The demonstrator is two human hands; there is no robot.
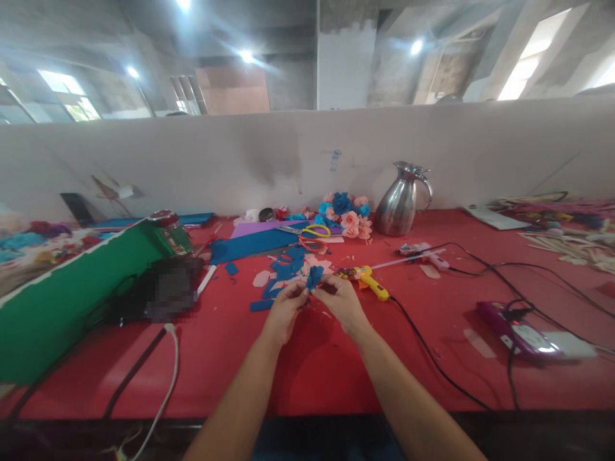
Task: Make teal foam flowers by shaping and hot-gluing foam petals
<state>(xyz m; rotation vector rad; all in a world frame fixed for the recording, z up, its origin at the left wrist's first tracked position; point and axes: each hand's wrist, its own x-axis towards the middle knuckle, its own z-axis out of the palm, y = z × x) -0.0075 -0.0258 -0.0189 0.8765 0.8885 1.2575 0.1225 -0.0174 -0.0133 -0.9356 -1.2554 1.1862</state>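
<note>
A small blue paper flower point(314, 277) is held up between my two hands over the red table. My left hand point(287, 306) pinches it low on its left side, with the fingers closed. From the right, the fingers of my right hand point(340, 299) are closed on its edge. Cut blue paper pieces point(283, 270) and pink paper pieces point(262, 278) lie scattered just behind my hands. A yellow glue gun point(373, 283) rests close to my right hand. Scissors with yellow handles point(317, 230) lie on blue paper farther back.
A bunch of pink and blue paper flowers point(350, 214) and a steel jug point(398, 202) stand at the back. On the right are a pink glue gun point(435, 258), a purple power strip point(521, 333) and cables. A green box point(72, 301) and a jar point(172, 232) stand left.
</note>
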